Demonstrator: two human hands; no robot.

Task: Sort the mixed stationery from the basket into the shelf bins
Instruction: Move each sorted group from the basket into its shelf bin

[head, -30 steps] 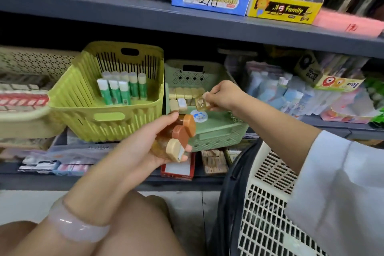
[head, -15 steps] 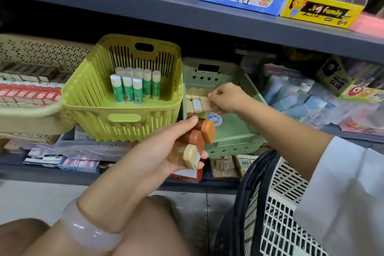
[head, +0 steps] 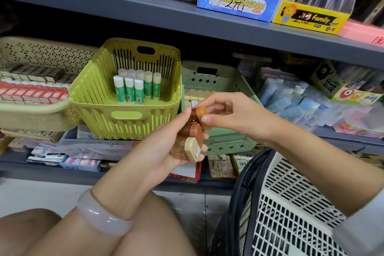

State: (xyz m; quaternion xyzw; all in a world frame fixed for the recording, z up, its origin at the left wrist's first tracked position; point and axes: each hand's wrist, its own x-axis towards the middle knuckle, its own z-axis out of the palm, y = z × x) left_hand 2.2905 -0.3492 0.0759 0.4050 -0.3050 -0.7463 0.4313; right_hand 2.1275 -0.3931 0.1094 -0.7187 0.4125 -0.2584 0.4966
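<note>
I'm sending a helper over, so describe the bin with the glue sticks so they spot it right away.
On the grey metal shelf, look below the top board, left of centre. The lime-green slatted plastic bin stands there, tilted forward, holding green-and-white glue sticks upright. Its neighbours are a beige dotted bin and a paler mint-green bin.

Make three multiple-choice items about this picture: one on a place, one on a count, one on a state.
1. Where do the glue sticks stand?
A. yellow-green bin
B. white basket
C. top shelf

2. How many small containers does the left hand hold?
A. one
B. three
C. six

3. What does the right hand do?
A. hangs idle
B. pinches the top container
C. grips the basket

Answers: 1 A, the sticks stand upright inside that bin. 2 B, three caps are stacked in the palm. 3 B, thumb and fingers close on its orange cap.
</note>
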